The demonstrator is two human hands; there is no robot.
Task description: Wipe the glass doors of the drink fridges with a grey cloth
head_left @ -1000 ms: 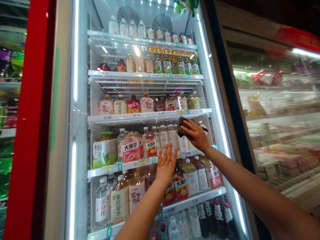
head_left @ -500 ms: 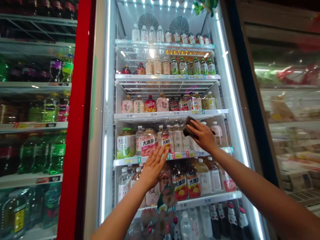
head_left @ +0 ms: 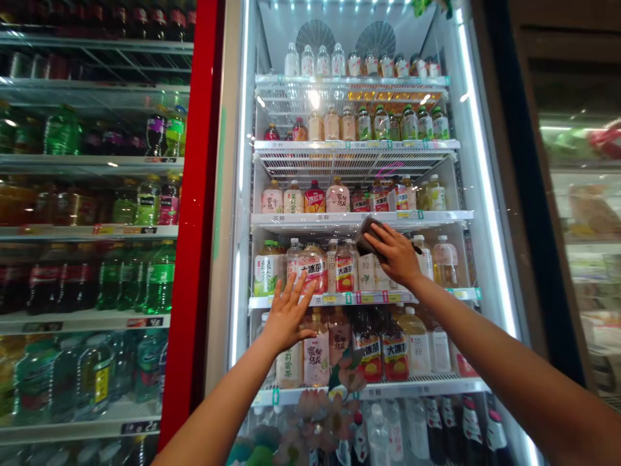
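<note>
My right hand (head_left: 395, 254) presses a folded dark grey cloth (head_left: 369, 237) to the glass door (head_left: 310, 162) of a lit drinks cooler, in front of the fourth shelf. A small dark object shows by the right wrist; what it is I cannot tell. Lower and to the left, my left hand (head_left: 287, 317) is open with its fingers spread, at the glass in front of the bottles. Just above its fingertips, behind the glass, stands a peach-coloured tea bottle (head_left: 314, 265). No object shows in the left hand.
Bottled drinks line several shelves behind the glass. A red-edged cooler frame (head_left: 201, 194) with more bottles (head_left: 160, 278) stands at left. Another refrigerated case (head_left: 587, 259) is at right, slightly blurred. Flower-like shapes (head_left: 334, 401) overlay the lower glass, and green leaves (head_left: 431, 6) appear at top.
The view has turned left, so the cooler appears farther right. Both hands have shifted left relative to the shelves, the right still with the cloth. My left fingers have spread wider.
</note>
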